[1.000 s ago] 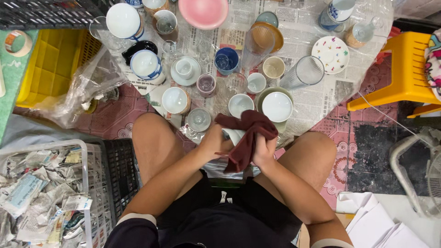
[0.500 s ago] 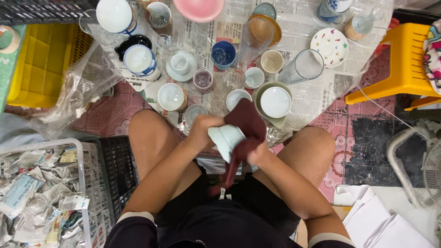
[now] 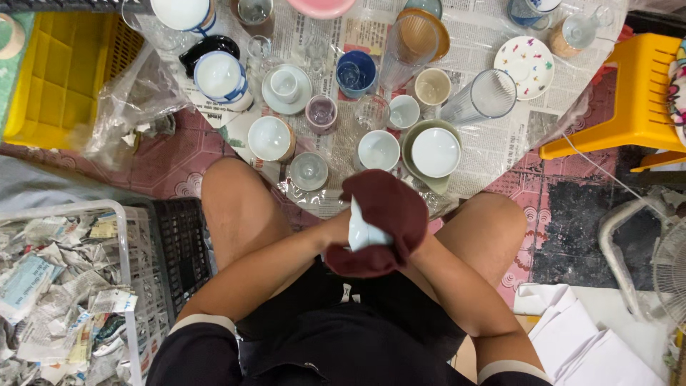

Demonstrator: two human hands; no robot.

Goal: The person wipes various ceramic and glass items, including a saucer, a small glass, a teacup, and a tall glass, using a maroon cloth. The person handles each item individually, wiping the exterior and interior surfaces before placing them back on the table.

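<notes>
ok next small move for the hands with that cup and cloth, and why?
Probably turn the white cup within the maroon cloth to wipe another side: both hands hold it wrapped, only one edge of the cup showing.

Maroon cloth (image 3: 389, 207) around pale blue-white cup (image 3: 359, 232); yellow crate (image 3: 50, 78), yellow stool (image 3: 629, 100).

No packages, labels, screens — none.

Being held between the knees: small pale-white glazed ceramic cup (image 3: 361, 230), tilted on its side, mostly wrapped in a dark maroon cloth (image 3: 386, 214). Cloth draping over and beneath it, only one curved side showing.
</notes>
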